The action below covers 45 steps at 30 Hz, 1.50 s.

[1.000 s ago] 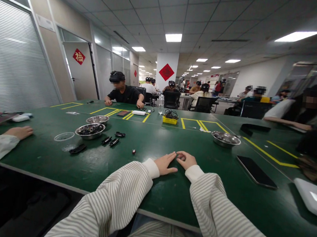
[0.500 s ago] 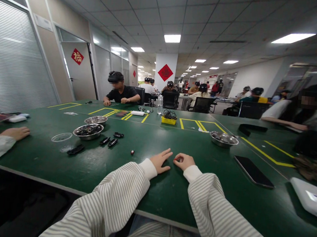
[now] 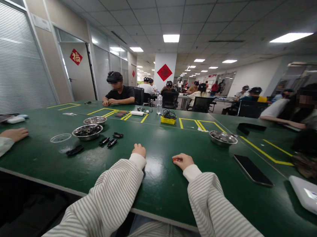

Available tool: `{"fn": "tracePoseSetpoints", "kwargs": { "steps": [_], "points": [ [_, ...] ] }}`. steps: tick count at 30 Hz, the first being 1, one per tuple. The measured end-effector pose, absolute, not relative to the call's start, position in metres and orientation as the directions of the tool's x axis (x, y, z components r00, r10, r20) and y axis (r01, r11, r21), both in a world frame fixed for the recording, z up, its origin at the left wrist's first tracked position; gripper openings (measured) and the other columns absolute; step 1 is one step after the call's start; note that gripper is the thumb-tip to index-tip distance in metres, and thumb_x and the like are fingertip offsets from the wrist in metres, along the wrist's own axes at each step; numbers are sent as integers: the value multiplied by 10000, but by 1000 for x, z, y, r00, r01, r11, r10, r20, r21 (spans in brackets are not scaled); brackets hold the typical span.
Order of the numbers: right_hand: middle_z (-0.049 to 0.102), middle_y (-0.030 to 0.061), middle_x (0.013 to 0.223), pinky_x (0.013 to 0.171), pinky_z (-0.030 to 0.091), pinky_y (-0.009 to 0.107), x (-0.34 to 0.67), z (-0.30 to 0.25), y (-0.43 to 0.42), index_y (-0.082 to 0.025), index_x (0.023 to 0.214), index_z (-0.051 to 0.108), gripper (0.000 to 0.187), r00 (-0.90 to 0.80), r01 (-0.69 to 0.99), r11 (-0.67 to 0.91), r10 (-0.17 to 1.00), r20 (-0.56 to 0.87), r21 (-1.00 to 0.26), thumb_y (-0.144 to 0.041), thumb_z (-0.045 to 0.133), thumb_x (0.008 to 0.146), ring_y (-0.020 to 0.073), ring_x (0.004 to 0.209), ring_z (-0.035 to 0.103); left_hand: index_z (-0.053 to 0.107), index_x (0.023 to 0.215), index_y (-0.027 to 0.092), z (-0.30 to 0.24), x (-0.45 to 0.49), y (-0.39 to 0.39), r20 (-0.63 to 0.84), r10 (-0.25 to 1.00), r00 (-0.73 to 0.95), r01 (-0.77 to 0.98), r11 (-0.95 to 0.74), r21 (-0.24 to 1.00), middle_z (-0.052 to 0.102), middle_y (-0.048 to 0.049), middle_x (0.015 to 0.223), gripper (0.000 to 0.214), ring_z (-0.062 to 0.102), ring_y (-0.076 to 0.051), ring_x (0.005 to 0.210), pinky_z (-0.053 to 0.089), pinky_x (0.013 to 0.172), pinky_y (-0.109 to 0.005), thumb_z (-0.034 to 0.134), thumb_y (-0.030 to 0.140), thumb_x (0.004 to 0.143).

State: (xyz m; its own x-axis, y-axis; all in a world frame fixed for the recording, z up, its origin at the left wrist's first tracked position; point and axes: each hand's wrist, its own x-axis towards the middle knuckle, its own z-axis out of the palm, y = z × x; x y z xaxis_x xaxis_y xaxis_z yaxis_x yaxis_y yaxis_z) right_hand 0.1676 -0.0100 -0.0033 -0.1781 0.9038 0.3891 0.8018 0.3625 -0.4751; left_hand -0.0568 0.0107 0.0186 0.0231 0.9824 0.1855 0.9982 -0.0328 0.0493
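My right hand (image 3: pixel 184 161) rests on the green table, its thumb and fingertips pinched on a small orange-red piece (image 3: pixel 174 159), too small to name. To the left, my left hand (image 3: pixel 139 150) is on the tabletop with fingers curled down and together. Whatever lies under its fingertips is hidden. Left of that hand lie several black plastic parts (image 3: pixel 112 143) and another black piece (image 3: pixel 75 150). Beside them stands a clear round plastic container (image 3: pixel 61 138).
Metal bowls stand at left, the nearer bowl (image 3: pixel 86 138) full of dark parts, and another bowl (image 3: pixel 222 143) at right. A phone (image 3: pixel 252 170) and white device (image 3: pixel 310 196) lie far right. A co-worker's hand (image 3: pixel 14 134) rests at left. Beyond are a yellow box (image 3: pixel 168 120) and bottle (image 3: pixel 159 105).
My left hand has moved left, away from my right hand, and its spread fingers have curled. It now covers where a small dark-red piece lay. My right hand keeps its pinch.
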Motion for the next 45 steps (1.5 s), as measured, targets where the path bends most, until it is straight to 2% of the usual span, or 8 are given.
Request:
{"fn": "tracePoseSetpoints", "kwargs": {
  "steps": [5,10,14,18,23,30,34,45],
  "points": [
    [600,30,729,569,421,215,167,-2,-11,-189,738,647,178,-280,789,452,868,411,-416,-235,537,606,86,532,505,561,871,152,16,-42,10,222,875,429,874,-464,140,529,-80,864,294,429,-184,852,355,765,-290,414,39,643],
    [596,18,614,548,414,203,163,-2,-14,-166,734,639,189,-245,773,429,881,404,-468,-227,521,600,91,527,507,529,930,189,12,-29,4,323,716,619,677,-695,243,531,-23,871,346,445,-136,825,358,780,-249,429,42,633],
    [592,19,612,518,408,196,164,-4,-13,-163,742,638,205,-248,761,431,884,397,-485,-235,511,597,83,497,488,520,944,188,11,-30,2,401,738,543,717,-656,235,494,-44,939,299,428,-161,875,342,810,-289,503,171,646],
    [589,24,639,515,404,200,165,-4,-11,-174,752,644,210,-278,763,458,870,408,-457,-247,510,608,83,499,482,573,838,169,10,-33,5,321,811,489,793,-566,223,524,-55,827,213,452,-175,814,359,771,-305,497,280,673],
    [596,31,648,523,412,210,162,1,-15,-167,794,635,226,-286,736,475,863,416,-481,-248,518,618,90,514,493,565,872,192,8,-22,1,336,735,588,668,-676,309,540,-21,774,210,472,-136,754,375,727,-253,500,246,679],
    [627,34,626,546,456,226,158,2,-17,-132,698,618,175,-184,585,396,915,359,-708,-241,553,577,105,521,546,533,884,175,9,-4,-9,426,711,559,560,-703,438,528,-5,746,223,479,-104,695,390,677,-225,510,196,662],
    [642,51,683,622,474,245,158,2,-17,-131,710,623,200,-169,484,381,924,343,-788,-266,559,576,134,614,584,531,865,168,9,-4,-8,451,727,518,564,-686,459,523,-3,726,210,478,-100,665,396,657,-225,519,197,657],
    [643,64,673,632,483,268,157,0,-16,-122,691,617,186,-148,398,423,906,398,-814,-249,568,564,152,615,592,545,827,166,9,-5,-8,523,680,513,549,-729,410,531,7,695,174,465,-89,637,393,636,-215,530,186,655]
  ]
}}
